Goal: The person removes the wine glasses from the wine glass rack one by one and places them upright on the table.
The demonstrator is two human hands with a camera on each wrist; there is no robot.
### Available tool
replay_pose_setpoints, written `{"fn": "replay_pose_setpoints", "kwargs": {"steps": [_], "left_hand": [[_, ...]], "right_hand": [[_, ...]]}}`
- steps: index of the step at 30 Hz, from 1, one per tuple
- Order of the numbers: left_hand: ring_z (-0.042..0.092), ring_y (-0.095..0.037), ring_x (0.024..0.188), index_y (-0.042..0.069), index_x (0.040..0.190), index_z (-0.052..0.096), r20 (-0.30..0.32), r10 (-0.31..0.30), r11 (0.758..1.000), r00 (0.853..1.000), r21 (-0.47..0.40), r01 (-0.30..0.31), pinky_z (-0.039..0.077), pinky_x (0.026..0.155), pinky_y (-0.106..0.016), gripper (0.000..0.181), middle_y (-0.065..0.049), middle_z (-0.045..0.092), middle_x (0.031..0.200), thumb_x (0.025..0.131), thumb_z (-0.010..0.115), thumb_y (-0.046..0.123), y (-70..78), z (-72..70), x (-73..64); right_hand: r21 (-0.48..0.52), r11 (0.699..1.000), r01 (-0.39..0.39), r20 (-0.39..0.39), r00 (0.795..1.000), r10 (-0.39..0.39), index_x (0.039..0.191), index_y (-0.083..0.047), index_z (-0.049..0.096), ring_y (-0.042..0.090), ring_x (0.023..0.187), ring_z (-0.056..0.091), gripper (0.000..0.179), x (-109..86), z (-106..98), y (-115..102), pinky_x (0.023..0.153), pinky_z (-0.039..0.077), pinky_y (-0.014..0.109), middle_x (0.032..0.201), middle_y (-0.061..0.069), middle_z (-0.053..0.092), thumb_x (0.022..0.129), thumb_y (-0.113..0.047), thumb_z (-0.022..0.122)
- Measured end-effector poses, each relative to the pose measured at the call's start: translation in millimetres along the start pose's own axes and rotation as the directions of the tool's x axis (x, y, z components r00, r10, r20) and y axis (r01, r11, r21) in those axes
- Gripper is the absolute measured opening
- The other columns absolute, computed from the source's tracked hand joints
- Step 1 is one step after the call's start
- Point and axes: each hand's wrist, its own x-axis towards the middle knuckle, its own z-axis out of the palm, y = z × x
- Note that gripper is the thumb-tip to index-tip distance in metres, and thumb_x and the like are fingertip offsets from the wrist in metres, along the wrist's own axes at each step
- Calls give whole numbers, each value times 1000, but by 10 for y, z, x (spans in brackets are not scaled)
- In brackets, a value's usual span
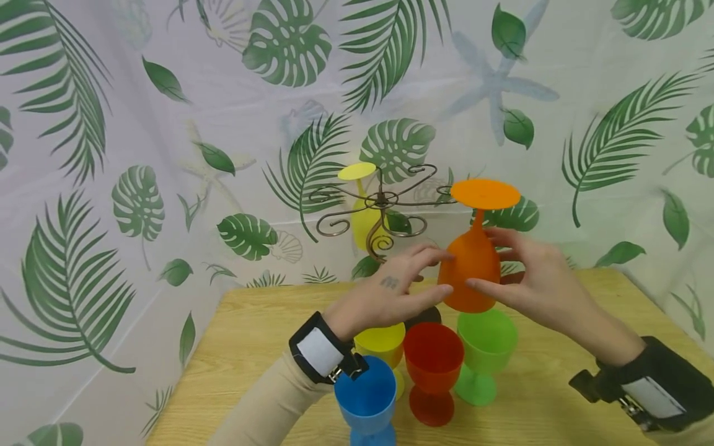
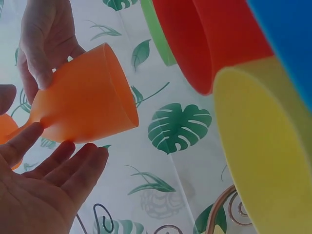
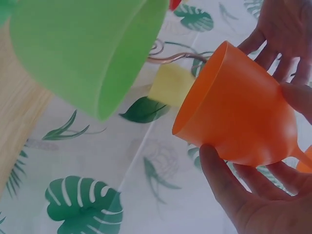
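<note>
Both my hands hold an orange plastic goblet (image 1: 471, 266) upside down, its foot uppermost. My left hand (image 1: 393, 291) touches one side of the bowl with thumb and fingertips. From the other side, my right hand (image 1: 541, 285) has its thumb on the bowl and its fingers behind, up near the stem. The goblet's foot overlaps the end of one curled arm of a dark metal rack (image 1: 382, 199) in the head view. On the rack's far side hangs a yellow goblet (image 1: 365, 223), also inverted.
Upright goblets stand on the wooden table (image 1: 240, 347) below my hands: blue (image 1: 365, 396), yellow (image 1: 379, 341), red (image 1: 433, 359) and green (image 1: 486, 347). A dark round piece (image 1: 424, 317) shows behind the red one. A leaf-patterned cloth (image 1: 167, 124) covers the wall behind.
</note>
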Motion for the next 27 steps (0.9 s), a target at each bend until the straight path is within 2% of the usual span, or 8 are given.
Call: {"fn": "replay_pose_setpoints", "kwargs": {"steps": [5, 10, 18, 23, 27], "left_hand": [[53, -21, 130, 10, 141, 52, -38, 11, 999, 999, -40, -13, 54, 98, -25, 42, -7, 53, 142, 102, 63, 24, 64, 3, -107], [52, -16, 128, 12, 138, 50, -63, 30, 996, 998, -83, -35, 52, 102, -24, 41, -6, 52, 139, 101, 65, 22, 126, 11, -199], [52, -19, 129, 7, 136, 49, -106, 104, 994, 989, -21, -107, 46, 109, -25, 43, -9, 53, 140, 99, 68, 18, 195, 27, -331], [52, -18, 128, 8, 135, 50, -108, 93, 993, 990, -61, -100, 50, 106, -28, 42, -8, 52, 141, 98, 69, 16, 213, 57, -424], [54, -16, 122, 10, 132, 51, -123, 86, 993, 989, -75, -96, 53, 101, -26, 40, -6, 53, 137, 98, 70, 16, 234, 69, -486]], "right_hand": [[16, 1000, 13, -7, 1000, -13, 135, -2, 56, 38, 93, 73, 68, -73, 3, -161, 62, 63, 36, 127, 21, 67, 78, -16, 90], [24, 1000, -3, 1, 1000, 3, 138, -2, 56, 37, 96, 73, 71, -136, 0, -307, 64, 63, 35, 129, 20, 66, 78, -18, 90], [55, 998, -4, -14, 1000, 5, 139, -3, 56, 33, 94, 73, 72, -215, 30, -433, 64, 63, 31, 129, 20, 67, 78, -16, 91], [54, 999, 9, -17, 1000, -8, 140, -6, 57, 28, 91, 73, 74, -291, 70, -486, 63, 62, 24, 122, 16, 71, 75, -16, 92], [54, 998, 20, -28, 999, -18, 139, -9, 59, 26, 91, 73, 74, -329, 111, -545, 64, 60, 20, 118, 12, 72, 74, -16, 93]]}}
